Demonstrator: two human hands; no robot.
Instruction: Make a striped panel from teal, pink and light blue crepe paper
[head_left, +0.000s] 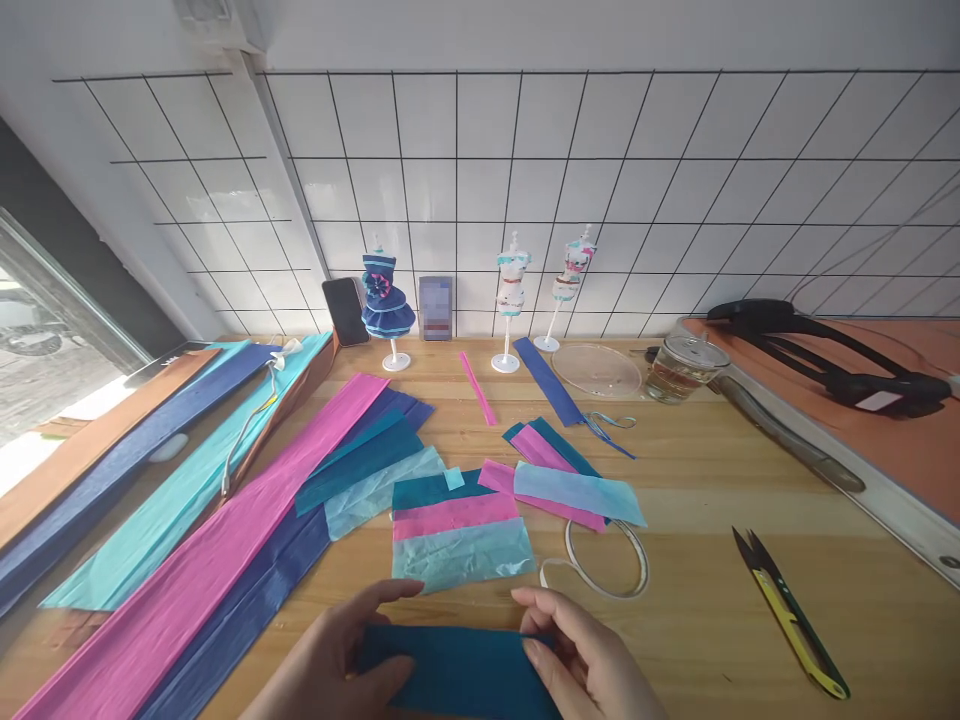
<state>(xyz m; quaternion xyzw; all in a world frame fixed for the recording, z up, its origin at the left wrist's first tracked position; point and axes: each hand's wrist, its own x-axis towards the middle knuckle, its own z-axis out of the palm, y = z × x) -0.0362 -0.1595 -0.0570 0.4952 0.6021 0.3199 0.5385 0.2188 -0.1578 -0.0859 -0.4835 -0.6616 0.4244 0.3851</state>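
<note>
A dark teal strip of crepe paper (pixel 465 665) stretches between my two hands at the near edge of the view. My left hand (pixel 349 650) grips its left end, thumb in front and index finger raised. At the right end, my right hand (pixel 585 655) pinches the paper between thumb and curled fingers. Just beyond lies a layered piece in light blue (pixel 465 555), pink (pixel 457 515) and teal (pixel 427 492). A small light blue square (pixel 454 479) rests at its top edge. A coil of white tape (pixel 643 570) lies beyond my right hand.
Long crepe strips, including a pink one (pixel 247 520), cover the left side. Yellow-handled thread snips (pixel 791 615) lie at right. Small dress forms stand along the tiled wall, one in a blue dress (pixel 388 318). A lidded glass (pixel 679 375) stands at back right.
</note>
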